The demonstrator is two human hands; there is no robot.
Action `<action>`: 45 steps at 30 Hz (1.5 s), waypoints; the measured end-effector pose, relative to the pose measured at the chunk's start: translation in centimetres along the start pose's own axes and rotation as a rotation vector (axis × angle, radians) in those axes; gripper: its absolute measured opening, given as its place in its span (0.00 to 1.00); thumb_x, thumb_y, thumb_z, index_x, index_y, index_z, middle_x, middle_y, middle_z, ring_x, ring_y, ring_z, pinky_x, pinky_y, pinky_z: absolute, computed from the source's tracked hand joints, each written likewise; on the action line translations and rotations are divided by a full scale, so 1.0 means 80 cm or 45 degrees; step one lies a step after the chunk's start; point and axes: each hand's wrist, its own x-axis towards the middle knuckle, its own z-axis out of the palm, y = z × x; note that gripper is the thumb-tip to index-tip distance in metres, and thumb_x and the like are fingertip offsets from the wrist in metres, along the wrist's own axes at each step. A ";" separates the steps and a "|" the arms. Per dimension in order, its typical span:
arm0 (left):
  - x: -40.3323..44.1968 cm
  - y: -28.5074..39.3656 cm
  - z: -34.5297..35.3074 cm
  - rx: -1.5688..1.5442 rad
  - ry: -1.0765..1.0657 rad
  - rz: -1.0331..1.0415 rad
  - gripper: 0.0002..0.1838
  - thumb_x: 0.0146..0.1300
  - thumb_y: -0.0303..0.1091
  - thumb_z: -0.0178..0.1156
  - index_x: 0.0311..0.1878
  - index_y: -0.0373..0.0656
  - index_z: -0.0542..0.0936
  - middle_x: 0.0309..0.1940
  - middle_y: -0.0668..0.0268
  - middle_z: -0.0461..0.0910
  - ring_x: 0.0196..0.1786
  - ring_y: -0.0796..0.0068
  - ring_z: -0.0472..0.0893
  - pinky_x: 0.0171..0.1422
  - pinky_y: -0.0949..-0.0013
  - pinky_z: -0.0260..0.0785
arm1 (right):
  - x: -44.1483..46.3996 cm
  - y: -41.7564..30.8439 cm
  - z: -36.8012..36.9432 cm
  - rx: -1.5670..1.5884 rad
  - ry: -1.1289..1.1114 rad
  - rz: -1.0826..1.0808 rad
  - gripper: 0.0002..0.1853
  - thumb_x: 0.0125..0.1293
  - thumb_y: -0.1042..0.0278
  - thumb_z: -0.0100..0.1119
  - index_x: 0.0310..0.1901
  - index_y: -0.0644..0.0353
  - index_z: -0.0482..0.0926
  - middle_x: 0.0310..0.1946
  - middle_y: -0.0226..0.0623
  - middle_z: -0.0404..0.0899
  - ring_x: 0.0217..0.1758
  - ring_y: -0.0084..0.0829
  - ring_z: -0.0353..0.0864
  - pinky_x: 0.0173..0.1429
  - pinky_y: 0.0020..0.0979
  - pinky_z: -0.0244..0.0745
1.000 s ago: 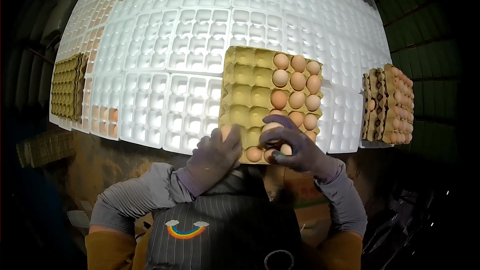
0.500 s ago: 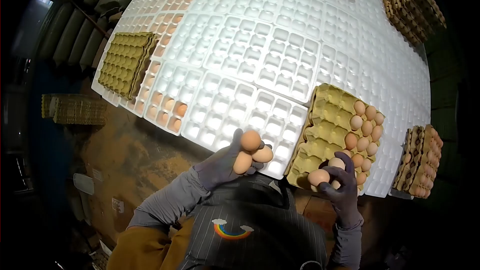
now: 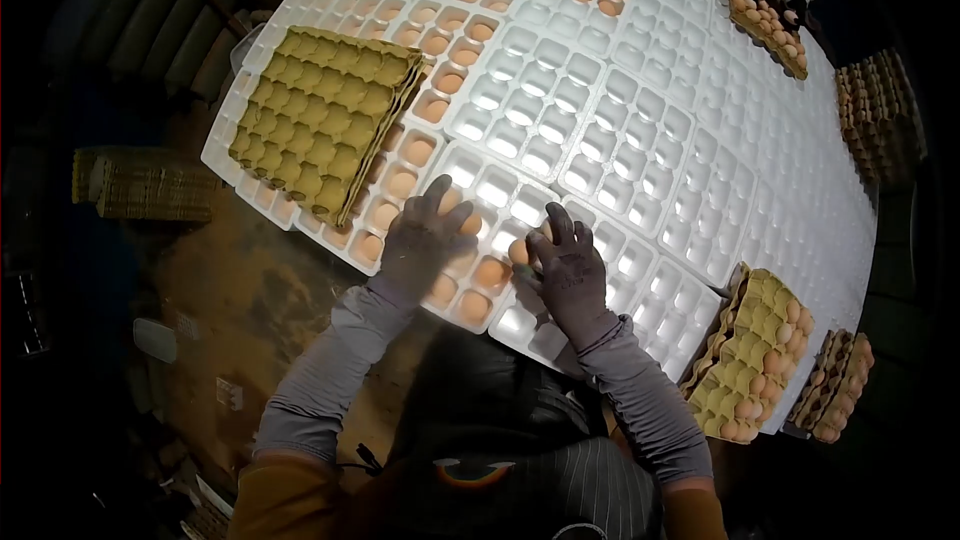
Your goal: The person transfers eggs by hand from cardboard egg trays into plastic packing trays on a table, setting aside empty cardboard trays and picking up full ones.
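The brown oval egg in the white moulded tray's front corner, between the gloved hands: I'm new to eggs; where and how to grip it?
Grip the brown oval egg on opposite sides of its rounded top, probably from straight above: it sits sunk in a cell of the white moulded tray, whose walls enclose it.

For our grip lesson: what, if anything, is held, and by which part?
The right hand holds a brown egg, apparently by its sides. Left hand: cannot be told.
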 end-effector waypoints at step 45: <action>0.185 0.654 0.186 -0.541 -0.369 0.697 0.22 0.68 0.39 0.64 0.63 0.46 0.80 0.52 0.59 0.84 0.56 0.54 0.81 0.64 0.55 0.73 | -0.341 0.457 -0.367 -0.179 0.407 0.203 0.21 0.63 0.64 0.68 0.57 0.58 0.80 0.49 0.39 0.84 0.54 0.42 0.83 0.61 0.41 0.77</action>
